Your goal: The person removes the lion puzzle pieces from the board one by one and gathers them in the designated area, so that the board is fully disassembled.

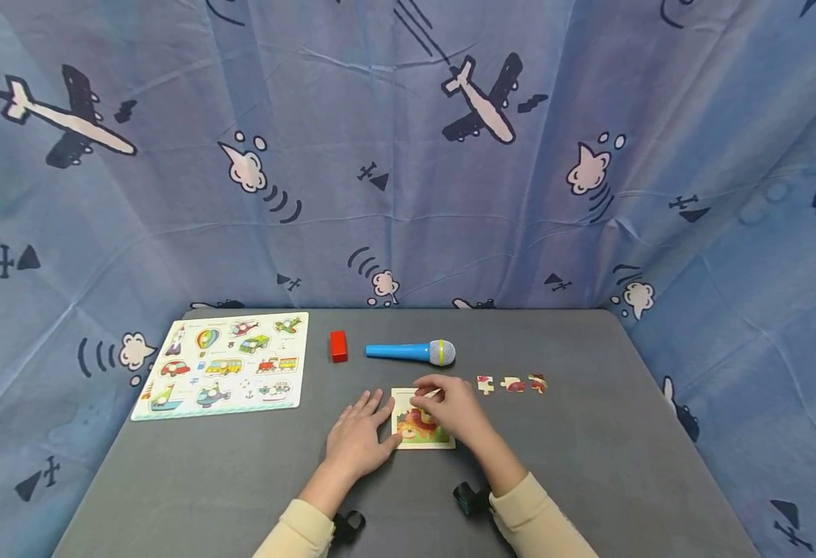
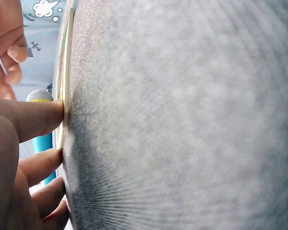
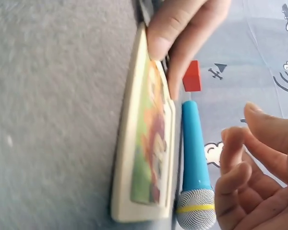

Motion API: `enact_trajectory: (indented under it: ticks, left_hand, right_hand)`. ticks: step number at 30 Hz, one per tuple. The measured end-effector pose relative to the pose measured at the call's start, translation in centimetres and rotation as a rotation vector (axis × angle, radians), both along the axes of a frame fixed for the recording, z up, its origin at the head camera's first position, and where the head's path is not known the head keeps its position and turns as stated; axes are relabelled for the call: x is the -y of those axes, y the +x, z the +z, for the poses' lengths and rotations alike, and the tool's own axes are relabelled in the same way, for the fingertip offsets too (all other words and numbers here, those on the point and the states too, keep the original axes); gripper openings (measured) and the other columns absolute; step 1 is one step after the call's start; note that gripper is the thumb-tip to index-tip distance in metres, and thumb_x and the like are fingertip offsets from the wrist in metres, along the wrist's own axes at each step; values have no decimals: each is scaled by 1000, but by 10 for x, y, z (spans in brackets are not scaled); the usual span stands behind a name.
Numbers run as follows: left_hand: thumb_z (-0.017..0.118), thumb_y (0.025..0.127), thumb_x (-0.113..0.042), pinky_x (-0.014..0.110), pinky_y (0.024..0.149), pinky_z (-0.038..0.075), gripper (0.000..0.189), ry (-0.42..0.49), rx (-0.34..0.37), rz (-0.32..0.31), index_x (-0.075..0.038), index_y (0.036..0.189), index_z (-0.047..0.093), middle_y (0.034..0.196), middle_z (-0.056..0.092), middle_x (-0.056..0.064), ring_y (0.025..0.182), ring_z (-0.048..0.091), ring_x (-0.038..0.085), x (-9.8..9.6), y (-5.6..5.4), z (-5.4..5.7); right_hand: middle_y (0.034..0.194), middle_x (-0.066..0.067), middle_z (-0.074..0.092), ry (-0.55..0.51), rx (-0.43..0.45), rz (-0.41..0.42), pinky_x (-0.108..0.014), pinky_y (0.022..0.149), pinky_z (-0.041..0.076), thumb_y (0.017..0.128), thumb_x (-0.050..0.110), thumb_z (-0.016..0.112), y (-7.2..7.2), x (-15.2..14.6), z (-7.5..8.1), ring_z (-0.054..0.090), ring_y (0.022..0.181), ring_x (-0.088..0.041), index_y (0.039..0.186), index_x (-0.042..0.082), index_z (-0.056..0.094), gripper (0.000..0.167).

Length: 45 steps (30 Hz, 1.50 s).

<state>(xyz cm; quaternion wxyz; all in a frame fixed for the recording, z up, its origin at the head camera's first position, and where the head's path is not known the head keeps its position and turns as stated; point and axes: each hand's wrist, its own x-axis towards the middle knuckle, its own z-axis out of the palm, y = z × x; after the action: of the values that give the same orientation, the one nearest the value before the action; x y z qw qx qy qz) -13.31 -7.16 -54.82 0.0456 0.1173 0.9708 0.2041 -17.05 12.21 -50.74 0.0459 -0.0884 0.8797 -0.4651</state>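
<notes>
A small square jigsaw puzzle board (image 1: 423,446) with a cream frame and a colourful picture lies flat on the table. My left hand (image 1: 357,438) rests at its left side, fingers spread, with the thumb touching the frame edge. Over the upper part of the board hovers my right hand (image 1: 455,407). In the right wrist view the fingers (image 3: 235,179) of that hand are loosely bent, thumb apart from them, and no piece shows between them. Three loose puzzle pieces (image 1: 512,384) lie in a row to the right of the board.
Behind the board lies a blue toy microphone (image 1: 401,352) with a grey head. A red block (image 1: 339,346) is left of it. Farther left sits a large picture board (image 1: 226,364) of vehicles. Patterned blue cloth (image 1: 380,194) hangs around the grey table (image 1: 589,480).
</notes>
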Motion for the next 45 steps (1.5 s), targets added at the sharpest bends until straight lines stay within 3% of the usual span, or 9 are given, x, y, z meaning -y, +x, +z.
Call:
enact_trajectory:
  ticks: [12,19,25,36,40,45]
  left_hand:
    - [67,92,-50,50,121,32,65,-8,1,-13,-20,148,54,159,43,6,151,33,28,0,-1,1]
    - [68,92,-48,51,121,32,64,0,-2,-11,-20,148,54,158,44,6,151,33,29,1,0,2]
    - [68,92,-48,51,121,32,65,7,0,-9,-20,148,54,159,43,7,151,33,29,1,0,2]
    - [68,92,-49,51,121,32,65,-8,8,-10,-20,148,54,159,43,6,151,33,28,1,-1,2]
    - [68,91,-49,51,121,32,66,-11,11,-8,-21,149,54,159,43,6,151,33,28,1,0,2]
    - [69,91,-49,51,121,32,66,-10,10,-6,-21,149,53,159,43,6,151,33,29,1,0,2]
  right_hand:
    - [74,2,58,217,23,147,-22,55,41,84,11,80,-4,23,-27,49,61,-8,108,3,72,27]
    - [73,5,52,288,36,133,-23,58,38,83,12,81,-5,29,-28,46,63,-9,94,9,71,16]
    - [78,2,53,308,33,114,-25,60,37,82,14,82,-5,29,-29,46,68,-12,93,12,69,17]
    - [87,1,61,274,25,106,-29,65,45,84,12,81,-4,27,-28,53,75,-12,98,16,67,20]
    - [83,3,66,191,49,82,-27,61,47,85,13,82,-3,25,-22,56,69,-9,101,15,70,20]
    - [74,4,69,73,80,26,-26,53,50,83,20,84,-3,16,-8,61,59,-10,93,12,73,17]
